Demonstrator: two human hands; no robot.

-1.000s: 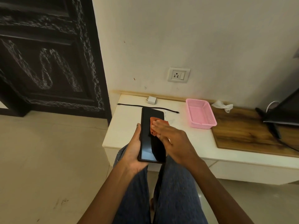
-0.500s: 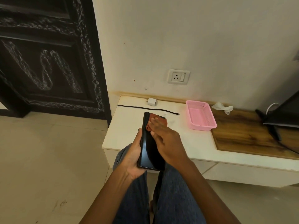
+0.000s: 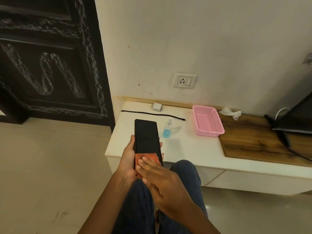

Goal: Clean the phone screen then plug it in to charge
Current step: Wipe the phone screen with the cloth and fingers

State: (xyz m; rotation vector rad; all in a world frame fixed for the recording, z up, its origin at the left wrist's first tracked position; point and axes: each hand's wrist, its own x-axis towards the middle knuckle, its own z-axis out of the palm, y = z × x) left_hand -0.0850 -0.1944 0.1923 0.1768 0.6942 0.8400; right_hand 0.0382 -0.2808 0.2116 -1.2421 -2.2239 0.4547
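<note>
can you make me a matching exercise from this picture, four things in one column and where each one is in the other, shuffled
Things:
1. phone
2. orange cloth
3. white charger plug
4. crumpled tissue

Places:
A. on the wooden board, behind the pink basket
B. at the back of the white cabinet top, below the wall socket
C. held in the left hand
D. under the fingers of the right hand, at the near end of the screen

Pairs: 1-C, 2-D, 3-B, 4-A
</note>
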